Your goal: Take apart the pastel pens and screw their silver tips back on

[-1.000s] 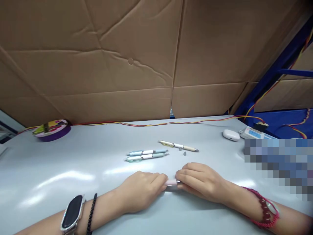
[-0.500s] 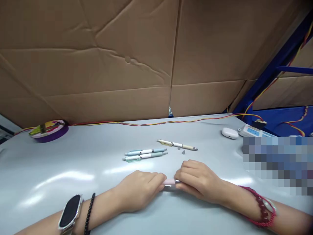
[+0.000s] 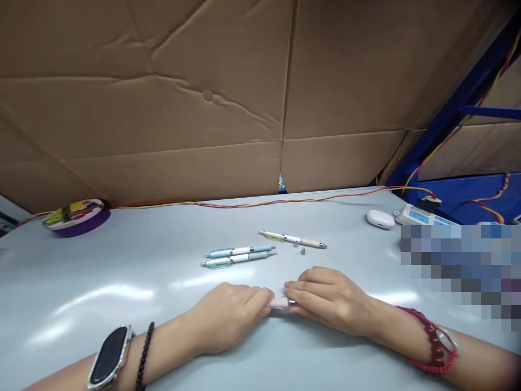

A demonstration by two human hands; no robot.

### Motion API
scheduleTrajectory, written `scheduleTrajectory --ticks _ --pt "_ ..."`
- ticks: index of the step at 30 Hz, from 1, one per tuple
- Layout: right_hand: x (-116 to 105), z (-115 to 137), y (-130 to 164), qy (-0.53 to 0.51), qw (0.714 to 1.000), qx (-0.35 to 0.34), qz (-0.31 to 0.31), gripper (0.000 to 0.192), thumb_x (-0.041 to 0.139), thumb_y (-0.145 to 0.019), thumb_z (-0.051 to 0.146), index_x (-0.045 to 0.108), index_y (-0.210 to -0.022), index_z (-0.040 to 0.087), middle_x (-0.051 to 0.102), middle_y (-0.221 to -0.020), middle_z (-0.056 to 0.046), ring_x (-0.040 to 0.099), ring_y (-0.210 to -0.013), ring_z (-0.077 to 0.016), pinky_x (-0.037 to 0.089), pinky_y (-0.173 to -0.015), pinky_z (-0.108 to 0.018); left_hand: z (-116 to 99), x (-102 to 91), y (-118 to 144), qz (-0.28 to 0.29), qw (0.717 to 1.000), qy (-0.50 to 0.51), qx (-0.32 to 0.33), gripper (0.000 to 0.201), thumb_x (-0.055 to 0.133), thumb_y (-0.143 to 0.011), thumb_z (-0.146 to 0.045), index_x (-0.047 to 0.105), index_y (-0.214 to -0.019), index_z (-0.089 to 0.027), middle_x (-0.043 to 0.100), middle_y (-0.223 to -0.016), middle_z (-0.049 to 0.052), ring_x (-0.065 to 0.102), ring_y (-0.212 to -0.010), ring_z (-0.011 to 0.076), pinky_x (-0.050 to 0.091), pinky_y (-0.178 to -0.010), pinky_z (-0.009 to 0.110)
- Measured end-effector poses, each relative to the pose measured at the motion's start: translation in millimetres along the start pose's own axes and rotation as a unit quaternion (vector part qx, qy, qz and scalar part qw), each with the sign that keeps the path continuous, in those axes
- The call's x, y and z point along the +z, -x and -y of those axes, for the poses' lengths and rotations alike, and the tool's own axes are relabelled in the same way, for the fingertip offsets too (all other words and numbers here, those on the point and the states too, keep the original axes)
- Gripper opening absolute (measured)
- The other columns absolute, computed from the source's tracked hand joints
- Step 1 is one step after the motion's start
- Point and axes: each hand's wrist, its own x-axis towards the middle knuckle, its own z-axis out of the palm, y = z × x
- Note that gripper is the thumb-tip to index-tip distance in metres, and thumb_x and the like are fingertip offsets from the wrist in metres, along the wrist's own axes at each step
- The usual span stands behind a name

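My left hand [image 3: 232, 315] and my right hand [image 3: 329, 297] rest on the grey table [image 3: 122, 282] and both grip a pink pen [image 3: 280, 302], one at each end; only a short piece of it shows between my fingers. Behind my hands lie a blue pen [image 3: 240, 251] and a green pen [image 3: 236, 259] side by side. A cream pen [image 3: 293, 239] lies further right, with two small grey bits [image 3: 299, 248] just in front of it.
A cardboard wall [image 3: 228, 98] stands behind the table. A purple tape roll [image 3: 77, 216] sits at the far left, a white earbud case [image 3: 380, 219] and a power strip [image 3: 419, 216] at the far right. Red-yellow wire [image 3: 244, 203] runs along the back edge.
My hands have moved slightly closer together on the pink pen, so less of it shows. The view has shifted a little; the pens on the table lie as before.
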Motion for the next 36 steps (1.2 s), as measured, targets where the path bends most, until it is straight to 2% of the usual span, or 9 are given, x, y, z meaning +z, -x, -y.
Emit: scheduleTrajectory --ticks 6,11,13,17,19,21,30,33,36 --pt "-3.0 -1.2 -0.2 0.017 0.999 -0.036 -0.004 0.015 0.047 -0.093 0.017 0.057 -0.101 0.010 0.067 -0.081 -0.008 0.059 -0.072 -0.0157 0.046 -0.062 -0.028 0.7 -1.9 -0.5 -0.001 1.000 0.000 0.011 0.028 0.019 -0.097 -0.022 0.042 -0.081 -0.020 0.059 -0.067 0.000 0.052 -0.053 0.0150 0.031 -0.046 0.025" --pt "-3.7 -1.2 0.6 0.062 0.996 -0.057 -0.002 0.014 0.050 -0.090 0.013 0.058 -0.099 0.008 0.068 -0.083 -0.008 0.057 -0.067 -0.0151 0.041 -0.058 -0.028 1.5 -0.1 -0.2 0.006 1.000 -0.004 0.009 0.022 0.025 -0.095 -0.019 0.042 -0.080 -0.020 0.058 -0.067 -0.001 0.050 -0.052 0.0154 0.029 -0.045 0.026" --pt "-2.2 -1.1 1.0 0.056 0.998 -0.039 0.002 0.013 0.049 -0.091 0.018 0.060 -0.092 0.011 0.065 -0.072 -0.004 0.053 -0.060 -0.0140 0.035 -0.053 -0.027 0.9 0.2 -0.5 0.015 1.000 -0.007 0.003 0.019 0.028 -0.094 -0.017 0.043 -0.082 -0.020 0.058 -0.069 -0.002 0.051 -0.054 0.0157 0.030 -0.046 0.026" --pt "3.3 -1.2 2.3 -0.030 0.997 0.046 0.053 0.039 0.034 -0.094 0.040 0.057 -0.073 0.016 0.056 -0.060 -0.002 0.046 -0.054 -0.0141 0.030 -0.050 -0.027 -1.8 -0.5 -1.3 0.031 0.999 -0.005 -0.015 0.015 0.031 -0.093 -0.017 0.043 -0.084 -0.020 0.059 -0.073 -0.001 0.054 -0.058 0.0160 0.032 -0.048 0.025" --pt "5.6 -1.1 2.7 -0.075 0.991 0.082 0.075 0.044 0.028 -0.096 0.039 0.057 -0.071 0.016 0.056 -0.061 -0.002 0.045 -0.055 -0.0133 0.031 -0.052 -0.026 -2.9 -0.9 -1.5 0.032 0.999 -0.005 -0.020 0.014 0.032 -0.092 -0.016 0.043 -0.084 -0.020 0.059 -0.074 -0.001 0.054 -0.058 0.0158 0.031 -0.048 0.025" --pt "6.3 -0.5 2.4 -0.100 0.987 0.105 0.068 0.043 0.029 -0.098 0.034 0.058 -0.072 0.016 0.056 -0.062 -0.002 0.046 -0.055 -0.0121 0.032 -0.052 -0.024 -3.5 -1.3 -1.6 0.032 0.999 -0.006 -0.025 0.015 0.032 -0.092 -0.016 0.043 -0.083 -0.020 0.059 -0.072 -0.002 0.053 -0.057 0.0155 0.030 -0.047 0.025" --pt "2.1 2.7 1.4 -0.112 0.989 0.099 -0.014 0.019 0.045 -0.093 0.022 0.061 -0.088 0.014 0.060 -0.065 -0.002 0.053 -0.057 -0.0113 0.039 -0.054 -0.022 -1.5 -1.7 -2.5 0.028 0.999 0.008 -0.026 0.017 0.030 -0.093 -0.017 0.042 -0.082 -0.019 0.057 -0.070 -0.002 0.050 -0.054 0.0154 0.029 -0.045 0.026" --pt "3.1 1.5 1.5 -0.109 0.990 0.094 -0.016 0.017 0.048 -0.092 0.023 0.061 -0.086 0.014 0.059 -0.064 -0.001 0.051 -0.057 -0.0115 0.038 -0.054 -0.022 -1.8 -1.5 -2.2 0.034 0.999 0.011 -0.028 0.016 0.031 -0.092 -0.016 0.041 -0.082 -0.020 0.056 -0.070 -0.002 0.052 -0.055 0.0154 0.028 -0.046 0.025" --pt "5.1 0.4 0.9 -0.098 0.991 0.089 0.005 0.025 0.044 -0.095 0.029 0.061 -0.084 0.014 0.058 -0.064 -0.002 0.051 -0.058 -0.0120 0.037 -0.055 -0.022 -2.3 -1.5 -1.9 0.036 0.999 0.010 -0.035 0.015 0.032 -0.092 -0.015 0.041 -0.080 -0.020 0.056 -0.069 -0.002 0.052 -0.056 0.0151 0.028 -0.046 0.024"
